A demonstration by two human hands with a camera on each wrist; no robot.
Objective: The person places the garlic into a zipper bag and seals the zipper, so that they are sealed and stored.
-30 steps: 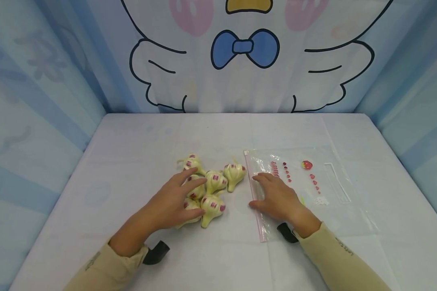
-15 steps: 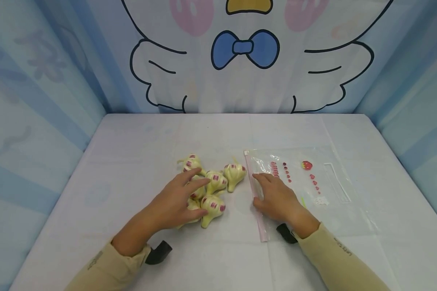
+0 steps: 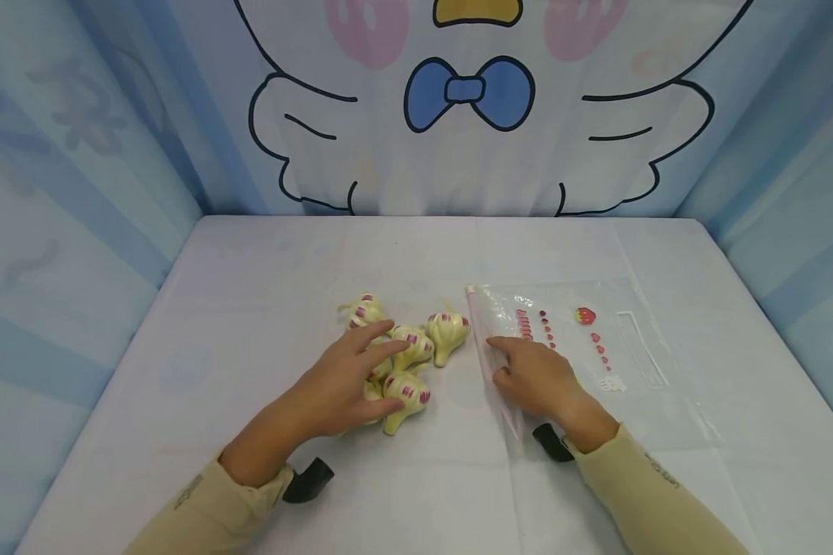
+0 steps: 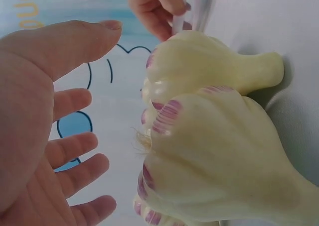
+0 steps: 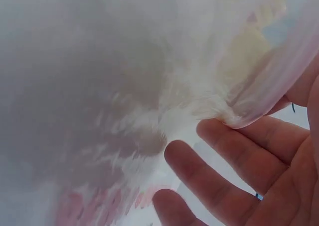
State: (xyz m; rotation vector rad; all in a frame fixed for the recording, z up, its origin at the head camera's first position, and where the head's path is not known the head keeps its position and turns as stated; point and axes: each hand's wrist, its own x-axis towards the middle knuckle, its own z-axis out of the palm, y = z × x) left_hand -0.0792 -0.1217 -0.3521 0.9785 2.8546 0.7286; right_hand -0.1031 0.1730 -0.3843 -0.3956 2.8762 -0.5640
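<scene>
The left hand (image 3: 340,389) lies spread, fingers apart, over the garlic bulbs (image 3: 408,347); right of them, the right hand (image 3: 536,378) pinches the plastic bag (image 3: 597,362).

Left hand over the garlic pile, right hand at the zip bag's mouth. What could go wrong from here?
1. The right hand has only the zip edge of the clear bag; the thin film could slip out or stay closed.
2. The left hand lies open over tightly clustered garlic bulbs; lifting one may roll its neighbours away.
3. The bag lies flat, so a bulb could catch at its mouth.
</scene>
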